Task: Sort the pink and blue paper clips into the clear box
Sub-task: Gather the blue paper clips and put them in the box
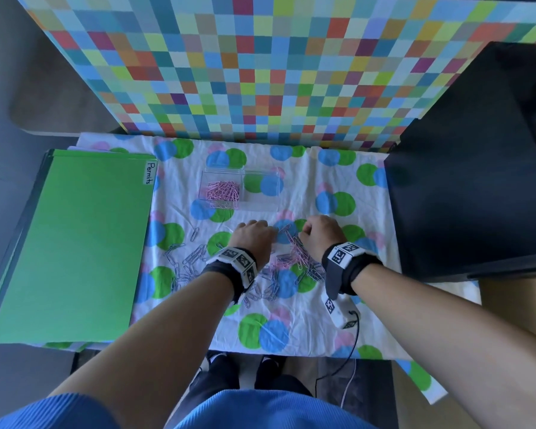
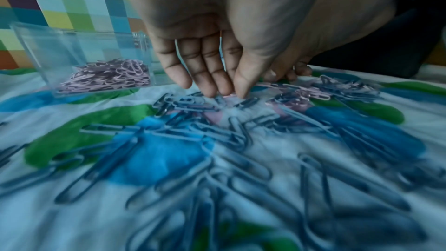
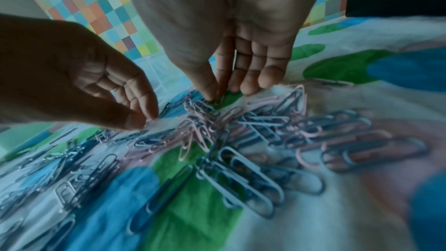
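Observation:
A clear two-part box (image 1: 260, 208) stands on the dotted cloth beyond my hands; its left part holds a heap of pink clips (image 1: 221, 191) (image 2: 108, 75), and its right part shows only the cloth. Blue clips (image 1: 186, 261) (image 2: 217, 169) and mixed pink and blue clips (image 1: 297, 258) (image 3: 217, 127) lie loose under my wrists. My left hand (image 1: 254, 233) (image 2: 228, 93) points down, thumb and fingers pinching a pink clip on the cloth. My right hand (image 1: 319, 232) (image 3: 217, 98) pinches a clip between thumb and forefinger at the far edge of the mixed pile; its colour is unclear.
A green folder (image 1: 72, 243) labelled "Permits" lies at the left. A large black box (image 1: 477, 187) stands at the right. A checkered panel (image 1: 260, 72) rises behind the cloth. A white device with a cable (image 1: 341, 311) rests near my right forearm.

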{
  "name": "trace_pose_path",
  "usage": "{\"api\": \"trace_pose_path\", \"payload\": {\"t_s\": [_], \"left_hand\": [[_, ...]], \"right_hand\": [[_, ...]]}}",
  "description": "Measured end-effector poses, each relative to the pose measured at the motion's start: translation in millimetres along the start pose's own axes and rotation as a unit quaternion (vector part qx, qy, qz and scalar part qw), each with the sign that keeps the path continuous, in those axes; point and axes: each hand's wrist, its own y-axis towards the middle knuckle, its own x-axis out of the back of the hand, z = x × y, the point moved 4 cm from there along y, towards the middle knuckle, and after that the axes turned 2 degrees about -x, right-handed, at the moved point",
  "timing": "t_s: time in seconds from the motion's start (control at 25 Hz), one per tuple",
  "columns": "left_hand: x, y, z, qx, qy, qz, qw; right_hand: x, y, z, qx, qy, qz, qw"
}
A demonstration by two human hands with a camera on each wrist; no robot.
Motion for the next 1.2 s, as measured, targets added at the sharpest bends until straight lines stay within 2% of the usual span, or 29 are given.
{"api": "trace_pose_path", "payload": {"t_s": [0.16,0.32,0.48,0.56,0.64,0.72,0.8,0.84,0.88,0.92,0.96,1.04,1.12,1.2], "left_hand": [[-9,-7,7,0.028,-0.015,-0.003,0.999],[-7,-9,5,0.019,-0.024,0.009,1.0],[2,-5,5,0.061,-0.168,0.005,0.984],[8,2,7,0.101,-0.247,0.0,0.964],[13,7,10,0.152,-0.341,-0.027,0.927],[17,12,14,0.196,-0.431,-0.049,0.879],[17,17,15,0.211,-0.475,-0.046,0.853],[17,21,14,0.205,-0.472,-0.037,0.857],[16,26,13,0.197,-0.451,-0.028,0.87],[16,29,11,0.188,-0.426,-0.023,0.885],[16,32,7,0.178,-0.395,-0.025,0.901],[15,34,0,0.147,-0.307,-0.027,0.94],[8,35,-6,0.09,-0.189,-0.009,0.978],[0,35,-9,0.053,-0.123,0.01,0.991]], "right_hand": [[0,1,-1,-0.016,-0.01,0.023,1.0],[7,-2,-7,-0.032,0.018,0.045,0.998],[11,-8,-4,0.007,-0.025,0.056,0.998],[14,-8,-6,0.008,0.003,0.038,0.999],[22,-7,-14,-0.035,0.105,0.009,0.994],[33,-4,-30,-0.122,0.261,-0.009,0.958],[41,-2,-50,-0.194,0.392,-0.031,0.899],[43,-1,-58,-0.215,0.407,-0.038,0.887],[45,-2,-64,-0.219,0.38,-0.034,0.898],[46,-4,-68,-0.203,0.318,-0.025,0.926],[47,-8,-68,-0.176,0.24,-0.015,0.955],[44,-18,-65,-0.088,0.107,0.008,0.99],[37,-25,-62,0.005,0.017,0.031,0.999],[31,-26,-66,0.054,-0.019,0.027,0.998]]}}
